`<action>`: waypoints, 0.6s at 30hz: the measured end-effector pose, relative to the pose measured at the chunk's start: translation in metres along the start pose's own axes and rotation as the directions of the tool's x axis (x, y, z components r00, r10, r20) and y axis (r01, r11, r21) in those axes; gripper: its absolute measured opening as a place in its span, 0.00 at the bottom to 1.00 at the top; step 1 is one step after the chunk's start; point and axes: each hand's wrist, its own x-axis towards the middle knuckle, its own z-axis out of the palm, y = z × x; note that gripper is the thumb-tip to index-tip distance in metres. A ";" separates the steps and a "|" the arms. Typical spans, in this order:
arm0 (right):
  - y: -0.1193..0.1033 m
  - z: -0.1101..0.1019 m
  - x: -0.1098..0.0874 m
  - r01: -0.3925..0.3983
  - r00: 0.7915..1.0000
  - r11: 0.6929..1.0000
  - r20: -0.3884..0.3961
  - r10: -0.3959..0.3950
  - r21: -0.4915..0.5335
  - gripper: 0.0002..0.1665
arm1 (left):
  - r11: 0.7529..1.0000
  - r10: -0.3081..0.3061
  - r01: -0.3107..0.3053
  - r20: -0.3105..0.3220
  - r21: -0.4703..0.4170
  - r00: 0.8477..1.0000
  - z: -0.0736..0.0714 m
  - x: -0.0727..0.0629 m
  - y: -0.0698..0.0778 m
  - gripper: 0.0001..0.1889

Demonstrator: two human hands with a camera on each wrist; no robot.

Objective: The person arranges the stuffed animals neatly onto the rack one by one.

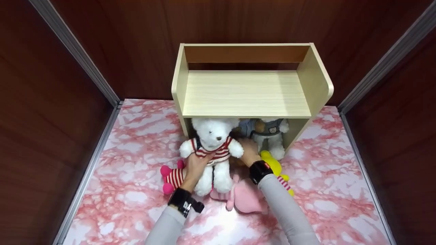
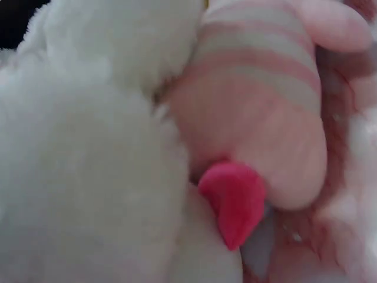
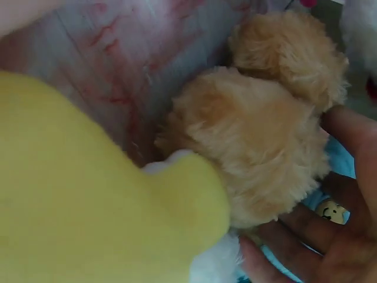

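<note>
In the head view a white teddy bear (image 1: 215, 131) in a red-and-cream striped top leans at the left front of the shelf's lower opening. My left hand (image 1: 196, 167) grips its body, thumb across the top; in the left wrist view white fur (image 2: 88, 177) hides the hand. Just inside that opening, my right hand (image 1: 250, 151) reaches beside the bear's arm. The right wrist view has its fingers round the blue clothing of a tan fluffy teddy bear (image 3: 247, 141), whose head is out of sight. A yellow plush toy (image 3: 88, 183) lies close by.
The cream wooden shelf (image 1: 245, 92) stands against a dark wood wall. A plush in grey clothing (image 1: 272, 131) sits in its lower right. A pink plush (image 1: 247, 197) and a striped plush with pink feet (image 1: 175, 178) lie in front on the pink marbled surface (image 1: 129, 190).
</note>
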 end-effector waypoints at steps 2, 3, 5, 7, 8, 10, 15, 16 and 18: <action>0.003 0.001 -0.001 -0.010 1.000 0.999 -0.015 0.010 0.047 0.19 | 0.999 -0.018 0.018 -0.002 0.036 1.000 0.006 0.006 0.006 0.24; 0.004 0.002 -0.001 -0.011 1.000 0.997 -0.028 0.013 0.074 0.20 | 0.998 -0.027 0.027 -0.001 0.052 1.000 0.008 0.009 0.008 0.24; 0.005 0.003 -0.003 -0.010 0.998 0.994 -0.061 0.017 0.107 0.21 | 0.998 -0.027 0.028 -0.012 0.058 1.000 0.013 0.017 0.011 0.22; 0.007 0.005 -0.003 -0.009 0.997 0.993 -0.078 0.018 0.121 0.21 | 0.997 -0.039 0.040 -0.017 0.062 0.999 0.019 0.025 0.012 0.19; 0.007 0.006 -0.003 0.000 0.997 0.994 -0.080 0.008 0.107 0.21 | 0.997 -0.039 0.040 -0.019 0.061 0.999 0.021 0.030 0.012 0.17; 0.009 0.008 -0.003 0.028 0.996 0.998 -0.086 -0.023 0.061 0.18 | 0.998 -0.042 0.043 -0.018 0.043 0.999 0.026 0.039 0.011 0.15; 0.008 0.011 0.000 0.128 0.986 0.992 -0.110 -0.127 0.000 0.14 | 0.994 -0.093 0.092 0.006 0.056 0.996 0.028 0.060 0.010 0.18; 0.008 0.011 0.000 0.134 0.985 0.991 -0.112 -0.133 0.005 0.14 | 0.991 -0.118 0.117 0.024 0.063 0.993 0.027 0.064 0.010 0.22; 0.008 0.010 0.000 0.133 0.986 0.991 -0.107 -0.130 0.017 0.16 | 0.983 -0.171 0.165 0.070 0.073 0.983 0.024 0.072 0.011 0.29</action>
